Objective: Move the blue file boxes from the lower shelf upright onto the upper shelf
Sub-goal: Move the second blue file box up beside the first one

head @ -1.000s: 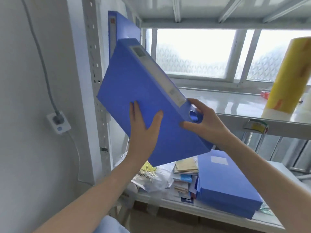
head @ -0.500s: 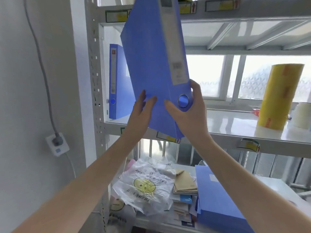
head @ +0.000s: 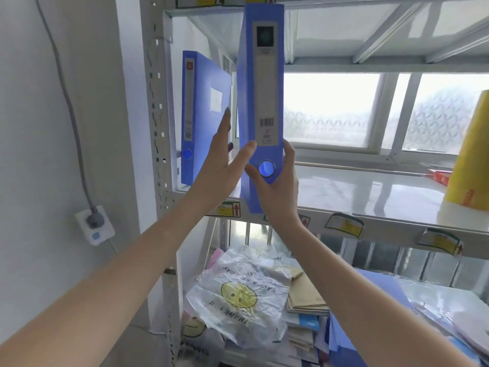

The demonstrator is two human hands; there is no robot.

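Observation:
I hold a blue file box (head: 264, 88) upright, spine toward me, its bottom edge just in front of the white upper shelf (head: 370, 197). My right hand (head: 277, 197) grips the bottom of its spine below the finger hole. My left hand (head: 219, 165) lies flat along the box's left side with the thumb on the spine. Its fingers reach between this box and a second blue file box (head: 203, 115), which stands upright at the shelf's left end. More blue file boxes (head: 381, 284) lie flat on the lower shelf, partly hidden by my right arm.
A yellow roll (head: 471, 160) stands at the right of the upper shelf, with a red packet (head: 439, 177) behind it. A smiley plastic bag (head: 238, 295), notebooks and papers crowd the lower shelf. The perforated shelf post (head: 158, 128) and a wall socket (head: 94, 223) are on the left.
The held box went from tilted to fully upright and rose toward the upper shelf. My left hand slid from its face into the gap beside the standing box.

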